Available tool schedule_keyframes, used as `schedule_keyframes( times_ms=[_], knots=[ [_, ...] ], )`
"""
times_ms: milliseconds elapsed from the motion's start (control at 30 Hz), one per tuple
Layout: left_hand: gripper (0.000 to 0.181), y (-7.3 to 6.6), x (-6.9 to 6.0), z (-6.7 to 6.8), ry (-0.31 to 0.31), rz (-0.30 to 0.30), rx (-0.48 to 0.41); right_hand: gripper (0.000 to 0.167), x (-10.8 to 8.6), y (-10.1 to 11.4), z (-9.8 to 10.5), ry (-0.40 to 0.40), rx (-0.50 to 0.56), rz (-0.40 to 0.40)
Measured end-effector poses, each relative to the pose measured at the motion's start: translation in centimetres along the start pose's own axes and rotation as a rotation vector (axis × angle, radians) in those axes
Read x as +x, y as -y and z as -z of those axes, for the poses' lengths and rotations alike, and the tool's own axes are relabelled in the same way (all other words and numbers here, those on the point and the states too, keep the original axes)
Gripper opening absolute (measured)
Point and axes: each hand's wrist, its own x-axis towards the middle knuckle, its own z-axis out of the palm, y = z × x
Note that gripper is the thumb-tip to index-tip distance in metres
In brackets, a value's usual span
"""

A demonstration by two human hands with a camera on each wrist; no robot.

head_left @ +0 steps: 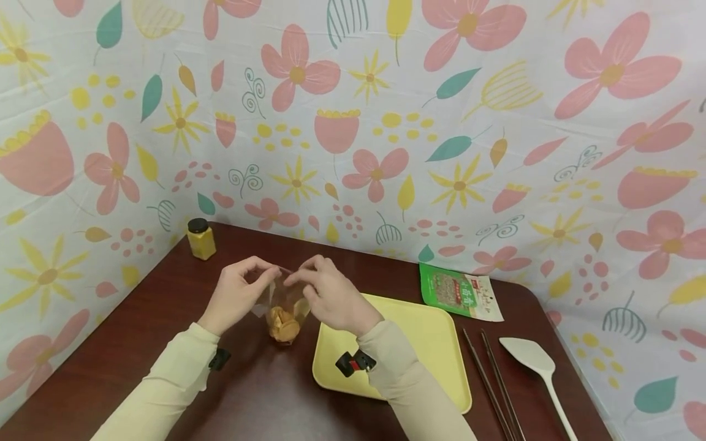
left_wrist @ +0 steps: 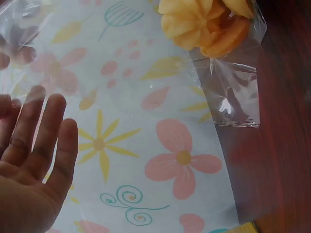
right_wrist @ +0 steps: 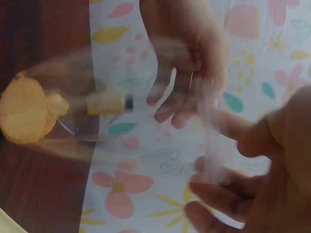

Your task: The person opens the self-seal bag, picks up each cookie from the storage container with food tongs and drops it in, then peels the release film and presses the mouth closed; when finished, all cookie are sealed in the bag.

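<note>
A clear plastic bag (head_left: 300, 309) hangs upright between the two hands, low over the dark table. Inside, at its bottom, lie orange-yellow, lobed food pieces (head_left: 284, 327), whose exact kind I cannot tell. The left hand (head_left: 241, 293) pinches the bag's top edge from the left. On the opposite side, the right hand (head_left: 335, 299) holds the same edge between thumb and fingers. In the right wrist view, the bag's rim (right_wrist: 211, 141) runs between the right thumb and fingers, somewhat blurred. Several left fingers (left_wrist: 53, 126) extend beside the film in the left wrist view.
A yellow tray (head_left: 425, 340) lies partly under the right forearm. To its right are two long chopsticks (head_left: 491, 386) and a white spatula (head_left: 529, 355). A green-and-white packet (head_left: 458, 291) lies behind the tray. A yellow jar with black lid (head_left: 201, 240) stands far left, near the flowered cloth (head_left: 375, 171).
</note>
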Motion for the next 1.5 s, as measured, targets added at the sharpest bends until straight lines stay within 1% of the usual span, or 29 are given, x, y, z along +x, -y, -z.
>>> schedule_keyframes(
  times_ms=[67, 167, 200, 267, 333, 400, 433, 500, 567, 633, 667, 733, 800, 900, 967, 1033, 1100, 1167, 1267, 1300, 1400, 1500],
  knots=[
    [0.018, 0.0, 0.0, 0.1, -0.032, 0.006, -0.007, 0.038, -0.6, 0.4, 0.1, 0.059, -0.060, 0.028],
    [0.018, 0.2, 0.0, 0.3, -0.069, 0.013, -0.018, 0.027, -1.4, 0.6, 0.2, 0.129, -0.100, 0.041],
    [0.018, 0.3, 0.1, 0.4, -0.082, 0.013, -0.023, 0.022, -1.7, 0.5, 0.3, 0.143, -0.107, 0.036],
    [0.017, 0.2, 0.0, 0.6, -0.103, 0.016, -0.028, 0.020, -1.8, 0.3, 0.4, 0.148, -0.113, 0.034],
    [0.015, -0.6, -0.1, 0.9, -0.118, 0.023, -0.026, 0.018, -1.8, 0.0, 0.6, 0.124, -0.116, 0.017],
    [0.013, -1.7, -0.4, 1.2, -0.133, 0.035, -0.031, 0.012, -1.6, -0.5, 0.7, 0.076, -0.121, -0.008],
    [0.013, -1.7, -0.4, 1.3, -0.139, 0.039, -0.039, 0.009, -1.5, -0.8, 0.8, 0.049, -0.119, -0.019],
    [0.014, -1.4, -0.6, 1.3, -0.151, 0.040, -0.053, 0.007, -1.4, -1.2, 0.9, -0.008, -0.107, -0.046],
    [0.016, -0.4, -0.7, 1.2, -0.161, 0.034, -0.089, 0.007, -1.2, -1.6, 1.0, -0.061, -0.085, -0.059],
    [0.018, 0.9, -0.8, 0.9, -0.167, 0.022, -0.135, 0.007, -1.1, -1.8, 1.0, -0.101, -0.042, -0.061],
    [0.018, 1.0, -0.9, 0.8, -0.166, 0.019, -0.156, 0.007, -1.1, -1.9, 0.9, -0.108, -0.017, -0.064],
    [0.018, 1.2, -1.2, 0.6, -0.157, 0.018, -0.200, 0.007, -1.0, -2.1, 0.7, -0.094, 0.017, -0.082],
    [0.017, 1.6, -1.5, 0.3, -0.142, 0.025, -0.228, 0.007, -1.0, -2.3, 0.4, -0.041, 0.044, -0.107],
    [0.017, 2.1, -2.0, 0.1, -0.118, 0.038, -0.246, 0.012, -1.0, -2.7, -0.1, 0.039, 0.038, -0.132],
    [0.018, 2.5, -2.1, 0.0, -0.107, 0.035, -0.251, 0.015, -1.0, -2.9, -0.3, 0.049, 0.033, -0.120],
    [0.020, 2.8, -2.2, 0.1, -0.094, 0.029, -0.265, 0.014, -0.9, -3.0, -0.5, 0.022, 0.051, -0.092],
    [0.022, 3.5, -2.3, 0.3, -0.064, 0.010, -0.296, 0.011, -0.8, -3.0, -0.6, -0.014, 0.086, -0.066],
    [0.024, 4.3, -2.3, 0.4, -0.017, 0.002, -0.339, 0.008, -0.6, -3.0, -0.6, -0.039, 0.129, -0.051],
    [0.031, 5.6, -2.4, 0.5, 0.061, 0.028, -0.372, 0.004, -0.5, -3.0, -0.8, -0.064, 0.180, -0.047],
    [0.034, 5.9, -2.5, 0.5, 0.082, 0.047, -0.361, 0.004, -0.4, -3.0, -0.8, -0.074, 0.192, -0.046],
    [0.036, 6.5, -2.5, 0.4, 0.121, 0.098, -0.286, 0.007, -0.4, -2.9, -1.0, -0.118, 0.242, -0.049],
    [0.035, 6.9, -2.5, 0.5, 0.128, 0.144, -0.221, 0.014, -0.4, -3.0, -1.2, -0.151, 0.287, -0.058]
  ],
)
